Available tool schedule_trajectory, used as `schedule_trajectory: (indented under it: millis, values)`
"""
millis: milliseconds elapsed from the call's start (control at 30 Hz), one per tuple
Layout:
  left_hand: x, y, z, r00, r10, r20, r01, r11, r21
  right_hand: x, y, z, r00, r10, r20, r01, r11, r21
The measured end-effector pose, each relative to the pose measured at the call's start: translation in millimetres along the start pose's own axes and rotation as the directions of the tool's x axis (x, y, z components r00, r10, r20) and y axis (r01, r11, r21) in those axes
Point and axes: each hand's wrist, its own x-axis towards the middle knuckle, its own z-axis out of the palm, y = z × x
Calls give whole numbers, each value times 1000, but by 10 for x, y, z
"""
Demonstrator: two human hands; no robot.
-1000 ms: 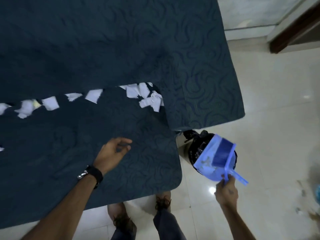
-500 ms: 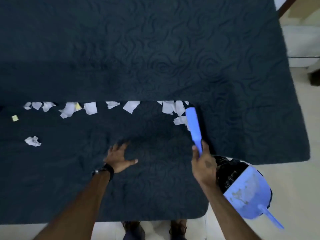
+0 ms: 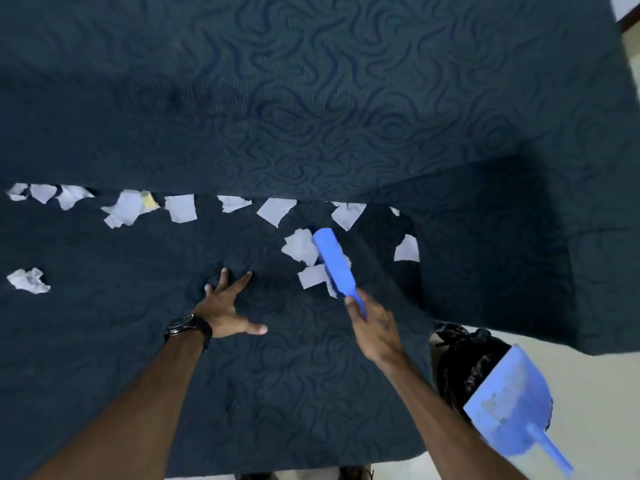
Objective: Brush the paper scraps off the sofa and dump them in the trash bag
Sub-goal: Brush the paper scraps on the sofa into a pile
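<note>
My left hand (image 3: 227, 311) lies flat with fingers spread on the sofa seat (image 3: 104, 341), a watch at the wrist. My right hand (image 3: 375, 327), further right over the same seat, is closed round a blue brush (image 3: 334, 261), forearm reaching forward.

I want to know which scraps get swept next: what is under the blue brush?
White paper scraps poke out from under the blue brush, held by the right hand on the sofa seat. Whatever lies directly beneath its head is covered.
</note>
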Motion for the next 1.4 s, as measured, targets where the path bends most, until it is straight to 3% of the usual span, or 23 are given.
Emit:
schedule_trajectory:
  millis: [133,200,267,367,467,600,700,867,967,1033,1133,1200,1300,1400]
  values:
    - [10,-10,-49,999,0,40,1,1000,-26,-13,160,-353,976,63,-208,-75,996,-46]
    - [18,-4,-41,999,2,36,-1,1000,-29,143,283,-466,921,163,-354,-177,984,-8]
    - [32,4,-35,999,7,34,-6,999,-32,325,324,-497,871,269,-411,-265,962,69]
    - [42,13,-31,999,10,40,-9,999,-34,488,334,-328,913,333,-235,-301,940,163]
    - [38,-4,-18,999,9,37,-8,1000,-27,446,374,2,984,175,-38,-173,983,53]
    - [28,2,-24,999,17,42,-16,1000,-19,52,60,226,988,52,145,-56,998,18]
    - [27,24,-44,998,7,55,-6,1000,-18,-102,196,59,999,33,40,-36,997,75]
    - [33,23,-31,999,-1,48,2,1000,-24,-62,452,-392,940,328,-96,-276,893,355]
    - [43,10,-45,998,1,63,2,999,-38,327,365,-496,885,443,-146,-303,785,541]
    - [47,10,-67,997,1,76,2,999,-46,656,207,-468,878,457,-142,-308,767,563]
    - [53,19,-65,997,6,75,-2,999,-44,975,36,-256,885,454,-107,-359,809,465]
    - [43,30,-66,997,4,79,-1,999,-47,942,-70,-115,915,388,-113,-339,890,306]
    - [13,57,-87,996,-2,92,7,998,-55,846,-124,42,988,123,-89,-136,977,-163]
    - [-14,68,-107,996,0,95,6,998,-64,769,-111,98,1000,-25,18,29,940,-340]
